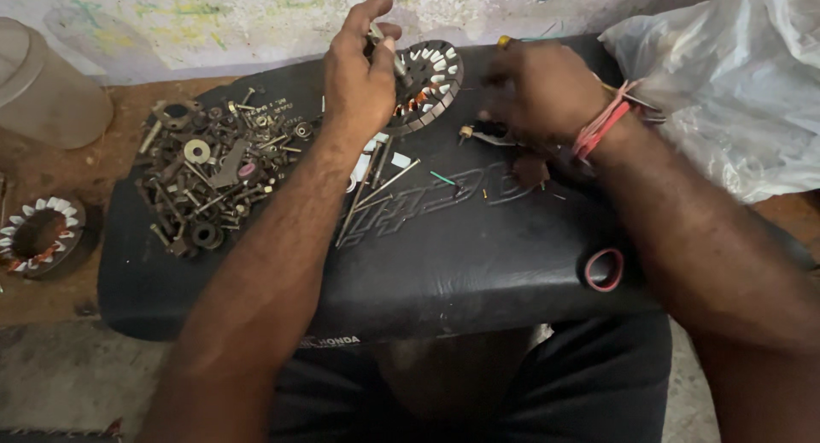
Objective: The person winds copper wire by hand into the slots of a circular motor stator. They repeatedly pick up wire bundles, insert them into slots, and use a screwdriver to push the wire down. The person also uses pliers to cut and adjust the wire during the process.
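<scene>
A black padded seat (444,255) lies across the person's lap as a work surface, with a stained pale wall behind it and a brown bench beneath. On the seat's far edge, near its middle, rests a round stator (425,86) with copper windings and white-tipped poles, tilted a little toward the camera.

The left hand (359,76) sits on the stator's left rim, fingers curled shut around a slim metal tool (386,48) whose tip points down into the windings. The right hand (538,88) hovers just right of the stator, fingers bent downward over a small dark plier-like tool (487,134) lying on the seat; the hand is blurred, so whether it grips anything cannot be told. Red threads (602,125) circle that wrist.

Just below the stator lie several thin metal rods (376,187) and a green wire scrap (442,178). Well to the stator's left, on the seat's left end, is a heap of bolts, nuts and washers (213,174). A red rubber ring (604,269) lies toward the seat's near right edge. Far left of the stator, off the seat, a second stator (38,235) sits on the bench, with a pale plastic jar (43,84) behind it. Right of the stator, past the right hand, is a crumpled clear bag (735,84).
</scene>
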